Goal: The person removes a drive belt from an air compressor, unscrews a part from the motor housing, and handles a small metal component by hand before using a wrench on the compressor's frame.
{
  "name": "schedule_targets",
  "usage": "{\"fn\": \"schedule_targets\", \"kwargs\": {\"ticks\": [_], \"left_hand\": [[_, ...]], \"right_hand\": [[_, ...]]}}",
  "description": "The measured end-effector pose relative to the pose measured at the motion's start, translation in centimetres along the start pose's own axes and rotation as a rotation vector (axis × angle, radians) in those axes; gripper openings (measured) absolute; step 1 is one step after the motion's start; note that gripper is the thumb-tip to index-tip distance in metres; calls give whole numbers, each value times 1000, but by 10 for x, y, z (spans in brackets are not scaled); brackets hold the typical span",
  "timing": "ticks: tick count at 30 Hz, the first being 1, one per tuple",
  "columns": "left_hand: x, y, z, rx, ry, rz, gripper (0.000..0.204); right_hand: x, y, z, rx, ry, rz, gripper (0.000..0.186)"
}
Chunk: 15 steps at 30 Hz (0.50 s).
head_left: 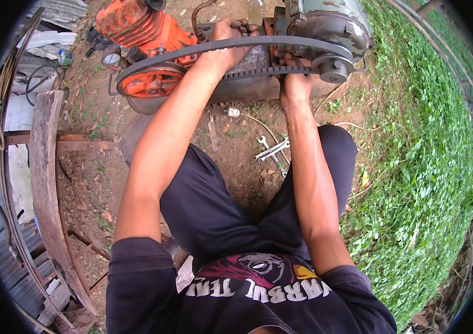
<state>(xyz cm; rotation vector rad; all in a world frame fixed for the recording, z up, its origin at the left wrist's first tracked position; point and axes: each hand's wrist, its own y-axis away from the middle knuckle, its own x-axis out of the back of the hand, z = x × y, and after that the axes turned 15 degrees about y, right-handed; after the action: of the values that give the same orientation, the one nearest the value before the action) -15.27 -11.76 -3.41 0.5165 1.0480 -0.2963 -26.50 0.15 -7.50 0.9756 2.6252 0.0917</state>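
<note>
A black toothed drive belt [231, 42] runs between the orange compressor flywheel [155, 82] on the left and the small pulley [334, 68] of a grey-green electric motor [331, 25] on the right. My left hand [228, 34] reaches through the belt loop, the upper run crossing over it. Its greasy fingers are curled near the motor's rusty mount [270, 39]; whatever they grip is hidden. My right hand [296, 80] is under the motor beside the pulley, at the lower belt run. Belt and mount hide most of its fingers.
Wrenches [272, 150] lie crossed on the dirt between my knees, near a white plug [232, 112] with its cord. A pressure gauge [111, 58] sticks out left of the orange compressor pump [141, 28]. A wooden plank [47, 189] stands left; grass [414, 195] grows right.
</note>
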Motion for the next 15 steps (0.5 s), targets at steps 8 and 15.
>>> {"fn": "schedule_targets", "kwargs": {"ticks": [8,15], "left_hand": [[18,-1,-8,-62,-560,-161,17],[16,4,-1,21,-270,-482,26]], "right_hand": [[-1,-2,1,3,-12,-16,13],[-2,-1,2,13,-15,-20,8]]}}
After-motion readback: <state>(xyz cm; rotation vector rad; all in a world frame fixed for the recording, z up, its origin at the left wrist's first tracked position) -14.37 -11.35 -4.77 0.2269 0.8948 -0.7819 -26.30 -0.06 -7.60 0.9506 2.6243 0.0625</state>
